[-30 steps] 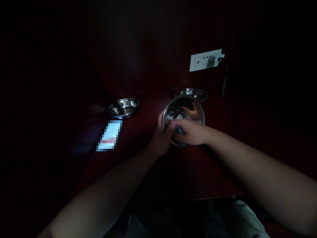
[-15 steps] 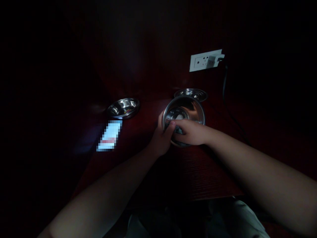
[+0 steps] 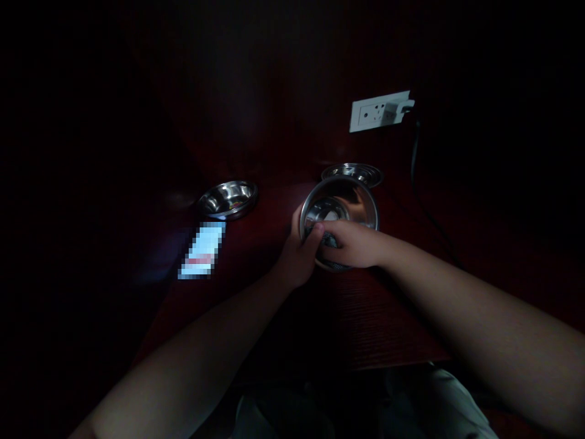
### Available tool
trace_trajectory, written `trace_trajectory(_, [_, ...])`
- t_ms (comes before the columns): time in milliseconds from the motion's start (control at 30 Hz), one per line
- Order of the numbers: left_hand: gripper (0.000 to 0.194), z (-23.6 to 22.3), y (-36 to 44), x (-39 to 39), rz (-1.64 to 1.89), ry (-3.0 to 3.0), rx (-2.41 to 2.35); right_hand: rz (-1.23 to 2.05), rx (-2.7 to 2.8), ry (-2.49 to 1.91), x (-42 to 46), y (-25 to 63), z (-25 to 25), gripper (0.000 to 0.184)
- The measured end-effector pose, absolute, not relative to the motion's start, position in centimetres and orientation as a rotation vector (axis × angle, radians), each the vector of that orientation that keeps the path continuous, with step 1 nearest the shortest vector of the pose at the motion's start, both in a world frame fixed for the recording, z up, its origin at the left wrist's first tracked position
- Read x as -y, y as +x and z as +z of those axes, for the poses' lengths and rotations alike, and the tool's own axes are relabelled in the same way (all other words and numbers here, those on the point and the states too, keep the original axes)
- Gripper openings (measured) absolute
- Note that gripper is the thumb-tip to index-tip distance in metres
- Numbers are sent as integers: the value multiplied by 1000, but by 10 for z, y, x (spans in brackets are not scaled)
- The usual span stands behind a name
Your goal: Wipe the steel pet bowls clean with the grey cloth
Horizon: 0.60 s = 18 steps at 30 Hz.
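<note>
A deep, shiny steel bowl point(image 3: 363, 207) is tilted so that its mouth faces me. My left hand point(image 3: 299, 253) is closed on its left rim, thumb over the edge. Reaching across the front rim, my right hand point(image 3: 354, 244) is inside the bowl with its fingers bent. A dark, textured piece point(image 3: 329, 239) shows under those fingers; its kind is too dim to make out. Behind the bowl lies a shallow steel dish point(image 3: 351, 169), partly covered by it.
Further left on the dark red wooden table point(image 3: 388, 323) sits another shallow steel bowl point(image 3: 228, 198). A lit, pixelated phone-like screen point(image 3: 203, 250) is in front of it. On the wall, a white socket point(image 3: 377, 113) holds a plug with a black cable point(image 3: 414, 158) running down.
</note>
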<state>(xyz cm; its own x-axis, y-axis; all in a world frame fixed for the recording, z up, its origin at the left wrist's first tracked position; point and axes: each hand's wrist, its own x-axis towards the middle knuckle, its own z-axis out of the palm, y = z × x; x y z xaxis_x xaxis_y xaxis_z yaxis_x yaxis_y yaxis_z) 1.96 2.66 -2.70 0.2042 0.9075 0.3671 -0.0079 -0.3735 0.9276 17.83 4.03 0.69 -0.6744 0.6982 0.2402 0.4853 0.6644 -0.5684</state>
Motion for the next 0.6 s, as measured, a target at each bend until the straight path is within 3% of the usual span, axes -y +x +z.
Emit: trace_trajectory(600, [54,-25,20,-25,1296,1593,-867,660,2453,-928,-41,178,7,21])
